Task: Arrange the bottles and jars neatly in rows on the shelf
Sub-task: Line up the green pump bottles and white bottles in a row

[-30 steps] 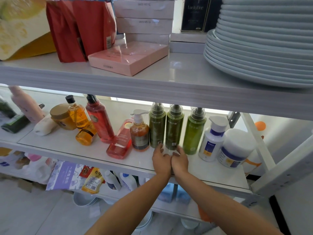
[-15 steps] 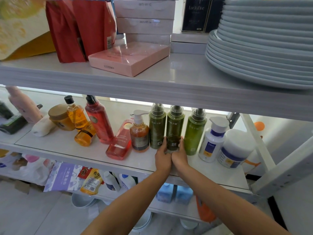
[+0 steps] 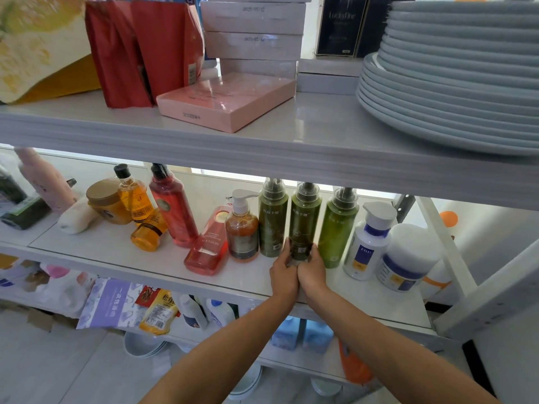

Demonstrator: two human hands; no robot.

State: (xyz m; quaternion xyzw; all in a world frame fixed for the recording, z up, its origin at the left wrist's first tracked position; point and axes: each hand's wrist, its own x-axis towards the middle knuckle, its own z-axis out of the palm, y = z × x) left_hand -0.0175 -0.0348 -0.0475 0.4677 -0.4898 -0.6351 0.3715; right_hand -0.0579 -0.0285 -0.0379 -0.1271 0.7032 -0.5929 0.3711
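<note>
Stacked grey plates (image 3: pixel 455 91), pink box (image 3: pixel 227 100)

The upper shelf's (image 3: pixel 262 158) front edge hides the pump tops of the three green bottles (image 3: pixel 272 220). The left hand (image 3: pixel 284 275) and right hand (image 3: pixel 313 272) cover the middle bottle's (image 3: pixel 303 217) base. The plates (image 3: pixel 455 91) run off the right edge. The yellow bag (image 3: pixel 35 48) is blurred and cut off at top left. Label print is too small to read. The arms hide part of the blue bottles (image 3: pixel 316 335) below.

- I'm at a household storage rack (image 3: pixel 221 153) over a tiled floor (image 3: pixel 52 374), likely a storeroom.
- On its shelves sit toiletry bottles (image 3: pixel 173 211), stacked grey plates (image 3: pixel 455 91), flat boxes (image 3: pixel 253 45) and snack packets (image 3: pixel 159 314).
</note>
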